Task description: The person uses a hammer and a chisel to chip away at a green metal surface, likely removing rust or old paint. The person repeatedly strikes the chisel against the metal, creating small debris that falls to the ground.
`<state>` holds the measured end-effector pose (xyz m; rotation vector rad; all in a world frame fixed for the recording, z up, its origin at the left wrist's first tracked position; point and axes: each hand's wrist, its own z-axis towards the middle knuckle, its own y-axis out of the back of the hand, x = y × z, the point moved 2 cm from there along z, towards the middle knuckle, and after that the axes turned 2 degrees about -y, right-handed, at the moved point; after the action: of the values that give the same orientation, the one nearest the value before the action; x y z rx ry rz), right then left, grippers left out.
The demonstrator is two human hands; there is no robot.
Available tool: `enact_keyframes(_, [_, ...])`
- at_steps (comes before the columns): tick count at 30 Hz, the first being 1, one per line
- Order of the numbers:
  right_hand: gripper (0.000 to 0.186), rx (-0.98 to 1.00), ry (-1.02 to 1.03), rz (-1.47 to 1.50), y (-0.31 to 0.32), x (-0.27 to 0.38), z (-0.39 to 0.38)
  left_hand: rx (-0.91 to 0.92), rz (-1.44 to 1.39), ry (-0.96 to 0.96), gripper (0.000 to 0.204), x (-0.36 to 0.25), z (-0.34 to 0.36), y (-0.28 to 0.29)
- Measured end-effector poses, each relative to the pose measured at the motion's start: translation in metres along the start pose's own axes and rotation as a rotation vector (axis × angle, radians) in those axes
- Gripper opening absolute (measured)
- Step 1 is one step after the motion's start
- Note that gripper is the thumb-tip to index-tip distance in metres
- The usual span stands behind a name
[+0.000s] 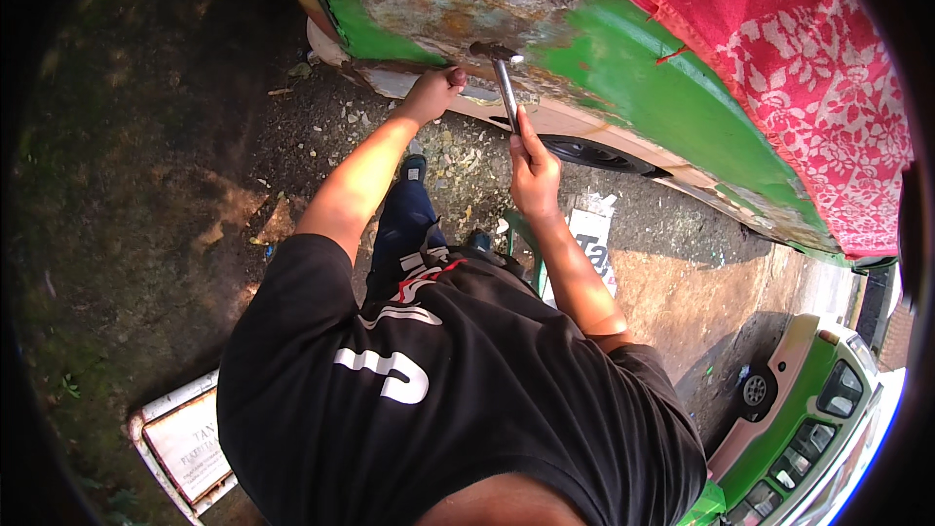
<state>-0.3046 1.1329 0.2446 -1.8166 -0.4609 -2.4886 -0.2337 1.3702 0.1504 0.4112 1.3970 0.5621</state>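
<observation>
My right hand point(534, 173) is shut on the metal handle of a hammer point(504, 78). The hammer head rests against the lower edge of a rusty, green-painted car body panel point(438, 0). My left hand point(434, 91) presses on the same edge, just left of the hammer head, with its fingers curled against the metal. It holds nothing that I can see. Both arms reach out from my black T-shirt toward the panel.
A red flowered cloth point(779, 49) drapes over the car at the upper right. A dark tyre point(594, 154) sits under the panel. Gravel ground point(292, 136) lies below. A white sign board point(185, 438) is at the lower left and another green car point(799, 419) at the lower right.
</observation>
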Motion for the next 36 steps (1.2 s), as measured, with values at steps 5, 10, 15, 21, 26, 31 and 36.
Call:
enact_keyframes(5, [0.041,0.307,-0.344,-0.234,0.005,-0.01,0.005,-0.065,-0.056,0.004,0.015,0.027,-0.006,-0.003])
enact_keyframes(10, [0.041,0.114,-0.068,-0.047,0.003,-0.007,-0.009,-0.022,-0.068,0.024,0.012,0.012,-0.003,-0.012])
enact_keyframes(15, [0.043,0.13,-0.078,-0.111,0.006,0.002,0.002,-0.064,-0.041,-0.001,0.019,0.018,0.002,-0.018])
enact_keyframes(21, [0.042,0.314,-0.214,-0.35,0.006,-0.006,0.005,-0.004,0.055,0.036,0.022,0.025,0.001,-0.02])
enact_keyframes(26, [0.039,0.172,-0.076,-0.167,0.01,0.018,0.011,-0.006,0.003,0.05,0.019,0.009,0.0,-0.022])
enact_keyframes(31, [0.038,0.364,-0.322,-0.401,0.014,0.003,0.009,0.015,0.025,-0.068,0.018,0.018,-0.006,-0.034])
enact_keyframes(36, [0.039,0.143,-0.142,-0.126,0.032,0.018,0.005,0.011,-0.077,0.128,0.021,0.021,-0.016,-0.03])
